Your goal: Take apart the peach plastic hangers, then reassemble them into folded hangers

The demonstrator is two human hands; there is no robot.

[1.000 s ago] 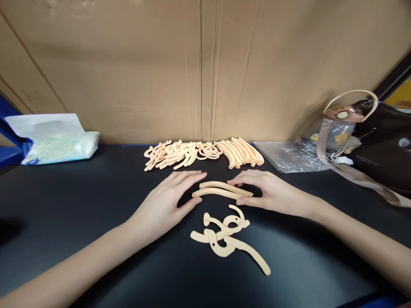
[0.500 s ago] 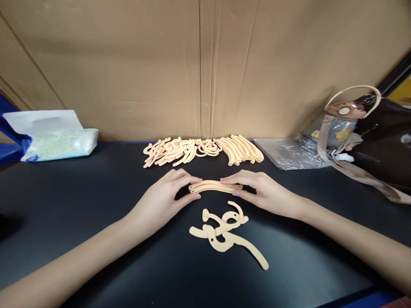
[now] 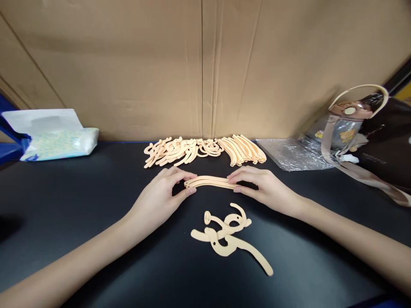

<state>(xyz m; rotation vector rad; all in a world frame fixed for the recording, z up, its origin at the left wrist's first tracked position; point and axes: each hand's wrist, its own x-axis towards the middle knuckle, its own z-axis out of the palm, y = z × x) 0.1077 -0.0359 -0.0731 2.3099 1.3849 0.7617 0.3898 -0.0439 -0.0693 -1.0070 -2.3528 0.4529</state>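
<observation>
Between my two hands lie curved beige strips [image 3: 210, 181], stacked or side by side, with small holes at their ends. The fingers and thumb of my left hand [image 3: 163, 190] pinch the left end. At the right end, my right hand [image 3: 265, 186] grips the strips the same way. Nearer me on the table is a loose group of beige curved pieces [image 3: 224, 246], some overlapping, with hooks, a ring shape and a long tail-like arm. How these pieces are joined, if at all, I cannot tell.
Behind my hands lie a pile of mixed beige curved pieces [image 3: 180, 150] and a row of long curved strips [image 3: 242, 149]. A tissue pack [image 3: 61, 141] is at the left. Clear plastic film [image 3: 289, 154], a strapped bottle [image 3: 346, 124] and a dark bag [image 3: 388, 145] stand right. Cardboard [image 3: 128, 68] rises behind.
The strips in my hands have shifted slightly left and up in view, and their right end now sits lower. My left hand has moved a little left.
</observation>
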